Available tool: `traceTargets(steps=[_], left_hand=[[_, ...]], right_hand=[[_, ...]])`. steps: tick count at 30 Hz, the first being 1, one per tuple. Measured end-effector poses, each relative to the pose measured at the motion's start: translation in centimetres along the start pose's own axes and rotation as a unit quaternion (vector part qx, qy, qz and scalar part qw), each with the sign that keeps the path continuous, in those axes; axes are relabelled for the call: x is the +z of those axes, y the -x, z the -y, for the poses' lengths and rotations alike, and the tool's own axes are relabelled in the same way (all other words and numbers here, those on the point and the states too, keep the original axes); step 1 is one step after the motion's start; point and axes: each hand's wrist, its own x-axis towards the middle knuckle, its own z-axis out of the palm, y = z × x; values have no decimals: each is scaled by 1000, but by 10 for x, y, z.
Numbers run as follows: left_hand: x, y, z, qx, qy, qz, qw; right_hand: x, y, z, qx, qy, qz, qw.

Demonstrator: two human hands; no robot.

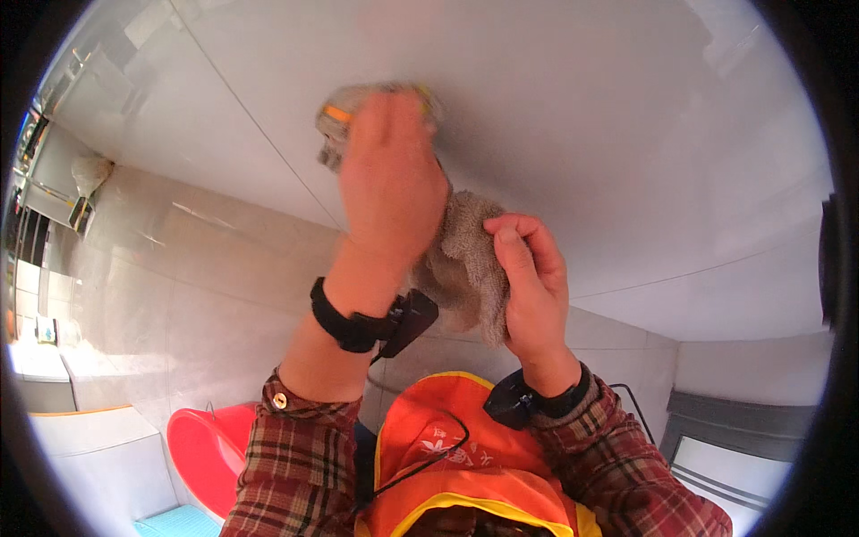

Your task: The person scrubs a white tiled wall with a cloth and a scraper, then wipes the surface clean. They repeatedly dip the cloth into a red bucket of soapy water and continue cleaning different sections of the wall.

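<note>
My left hand [396, 161], slightly blurred, is closed over a bunched grey-brown cloth [330, 137] against a glossy, pale tiled wall [590, 134]. Orange and yellow bits show at the sides of that bunch; what they belong to is hidden under the fingers. Lower and to the right, my right hand [537, 282] pinches the edge of a hanging grey-brown terry towel [470, 248] between thumb and fingers. Whether the bunch and the hanging towel are one piece, I cannot tell.
A red plastic bucket [201, 450] sits tilted beside my left forearm. Beyond it are a turquoise mat [178, 522] and a white cabinet [100, 443]. A dark grey framed unit [731, 426] stands at lower right. Black devices are strapped to both wrists, one with a loose cable [463, 429].
</note>
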Motion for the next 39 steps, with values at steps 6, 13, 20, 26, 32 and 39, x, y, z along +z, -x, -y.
traceTargets(steps=[6,13,20,26,32,39], left_hand=[[-1,10,-19,-11,58,150,987],[-15,-26,-1,29,42,0,999],[-8,10,-13,-23,57,196,979],[-9,-34,2,17,72,-95,993],[0,25,13,35,7,191,981],[-23,50,24,-440,521,266,682]], right_hand=[[-1,2,1,101,-41,-16,994],[-1,6,1,-7,38,-2,999],[4,6,-5,49,16,4,999],[-1,12,1,-4,43,-12,999],[6,2,-11,73,32,-31,996],[-10,-5,-5,-40,42,-22,998]])
